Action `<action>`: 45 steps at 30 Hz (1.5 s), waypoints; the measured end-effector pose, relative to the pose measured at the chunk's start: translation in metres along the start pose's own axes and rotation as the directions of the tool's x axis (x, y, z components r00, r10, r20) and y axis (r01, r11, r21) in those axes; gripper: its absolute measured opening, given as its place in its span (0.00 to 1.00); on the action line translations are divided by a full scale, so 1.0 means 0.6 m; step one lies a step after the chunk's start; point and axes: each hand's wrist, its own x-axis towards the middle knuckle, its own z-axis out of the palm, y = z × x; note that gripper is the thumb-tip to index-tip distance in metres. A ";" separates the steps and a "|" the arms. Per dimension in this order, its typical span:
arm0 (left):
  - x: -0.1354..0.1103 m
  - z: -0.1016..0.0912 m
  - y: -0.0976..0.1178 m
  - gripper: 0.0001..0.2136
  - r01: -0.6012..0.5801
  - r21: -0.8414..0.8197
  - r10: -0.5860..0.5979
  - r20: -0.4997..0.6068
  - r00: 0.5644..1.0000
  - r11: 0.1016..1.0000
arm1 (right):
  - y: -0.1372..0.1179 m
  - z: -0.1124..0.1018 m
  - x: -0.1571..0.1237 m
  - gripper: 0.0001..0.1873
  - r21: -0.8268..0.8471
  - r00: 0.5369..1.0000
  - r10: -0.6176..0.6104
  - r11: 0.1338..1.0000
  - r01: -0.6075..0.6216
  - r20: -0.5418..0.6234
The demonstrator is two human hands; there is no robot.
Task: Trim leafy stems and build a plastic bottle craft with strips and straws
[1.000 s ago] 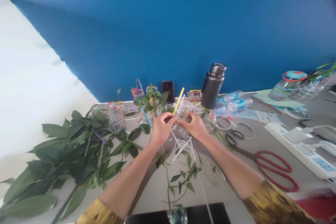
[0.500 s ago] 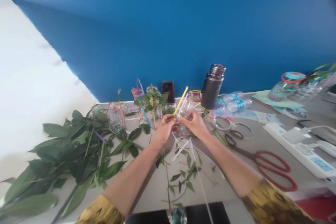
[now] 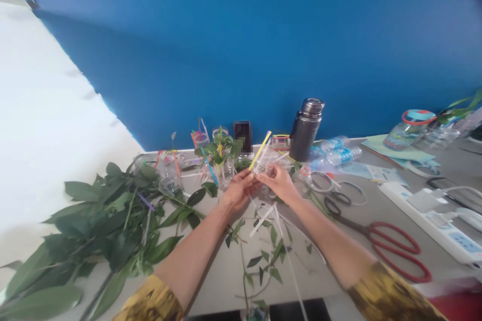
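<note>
My left hand (image 3: 239, 189) is closed in a pinch at the base of a narrow yellow strip (image 3: 260, 150) that points up and to the right. Beside it, my right hand (image 3: 280, 181) pinches the lower end of a whitish strip (image 3: 264, 154) next to the yellow one. The fingertips of both hands nearly meet, partly hiding the lower ends. A clear plastic bottle piece (image 3: 276, 157) stands just behind the right fingers. Below the hands lie loose white strips (image 3: 262, 220) and a thin leafy vine (image 3: 244, 261).
Large leafy branches (image 3: 113, 220) cover the left side. A cut bottle with a plant (image 3: 222, 153) stands behind my left hand. Rightward are a dark thermos (image 3: 307, 130), water bottles (image 3: 342, 154), red-handled scissors (image 3: 399, 248), black-handled scissors (image 3: 337, 203) and a white power strip (image 3: 429, 220).
The view has tilted up slightly, so things sit a little lower. My left hand has turned, its palm facing up more. The yellow strip leans slightly more to the right.
</note>
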 end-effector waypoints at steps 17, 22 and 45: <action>-0.007 -0.006 0.005 0.18 0.029 -0.034 -0.028 0.002 1.000 0.999 | 0.005 0.013 -0.008 0.30 -0.049 0.999 0.016 0.999 -0.014 0.032; -0.002 -0.002 0.006 0.21 0.029 0.011 -0.029 -0.038 0.999 1.000 | 0.002 0.018 -0.016 0.28 0.005 0.995 0.022 1.000 -0.023 0.094; 0.003 -0.002 -0.007 0.23 -0.021 0.002 0.021 -0.108 0.994 1.000 | 0.009 0.019 -0.020 0.30 0.117 0.997 0.051 0.991 -0.057 0.057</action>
